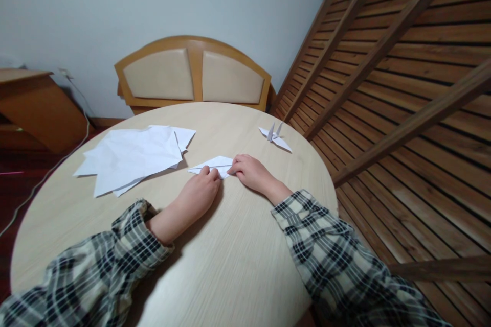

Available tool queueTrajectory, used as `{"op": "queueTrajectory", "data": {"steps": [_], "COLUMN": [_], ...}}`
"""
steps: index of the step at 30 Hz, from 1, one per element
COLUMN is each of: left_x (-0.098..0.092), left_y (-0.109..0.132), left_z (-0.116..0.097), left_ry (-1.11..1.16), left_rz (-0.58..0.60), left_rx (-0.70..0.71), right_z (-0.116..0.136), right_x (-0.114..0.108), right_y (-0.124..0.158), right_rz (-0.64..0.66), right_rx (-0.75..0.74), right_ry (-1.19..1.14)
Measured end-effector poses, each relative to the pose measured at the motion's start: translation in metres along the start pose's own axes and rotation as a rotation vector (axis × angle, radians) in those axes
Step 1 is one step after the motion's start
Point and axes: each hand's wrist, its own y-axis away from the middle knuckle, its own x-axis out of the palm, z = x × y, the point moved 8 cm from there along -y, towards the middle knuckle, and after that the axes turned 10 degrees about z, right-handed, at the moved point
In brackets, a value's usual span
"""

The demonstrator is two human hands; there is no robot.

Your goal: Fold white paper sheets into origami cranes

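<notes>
A small white sheet of folded paper [218, 161], narrow and pointed at its left end, lies flat near the middle of the round table [230, 245]. My left hand [201, 190] is closed, its fingertips pressing the near edge of the paper. At the paper's right end, my right hand [251, 171] pinches it between thumb and curled fingers, covering that end. A finished white paper crane [274, 137] stands to the right, beyond my right hand. Left of the folded paper lies a loose pile of white paper sheets [134, 156].
Behind the table stands a wooden headboard [197, 71] with two cream panels against a pale wall. A slatted wooden frame [383, 87] leans along the right side. At far left are a wooden cabinet [34, 107] and a white cable [49, 171].
</notes>
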Motion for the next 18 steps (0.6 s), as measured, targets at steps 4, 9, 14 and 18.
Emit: {"op": "queueTrajectory", "data": {"steps": [4, 9, 14, 18], "left_x": [0.002, 0.003, 0.004, 0.003], "left_y": [0.002, 0.003, 0.002, 0.001], "left_z": [-0.006, -0.001, 0.004, 0.006], "left_ry": [-0.046, -0.022, 0.006, 0.041], "left_rz": [0.01, 0.002, 0.003, -0.02], "left_rx": [-0.059, -0.143, -0.157, -0.156], "right_z": [-0.004, -0.011, -0.012, -0.012], "right_x": [-0.001, -0.01, -0.005, 0.003], "right_y": [0.001, 0.004, 0.004, 0.004], "right_rz": [-0.018, -0.132, -0.086, -0.006], "right_rx": [0.007, 0.047, 0.066, 0.083], "right_ry": [-0.063, -0.068, 0.004, -0.014]}}
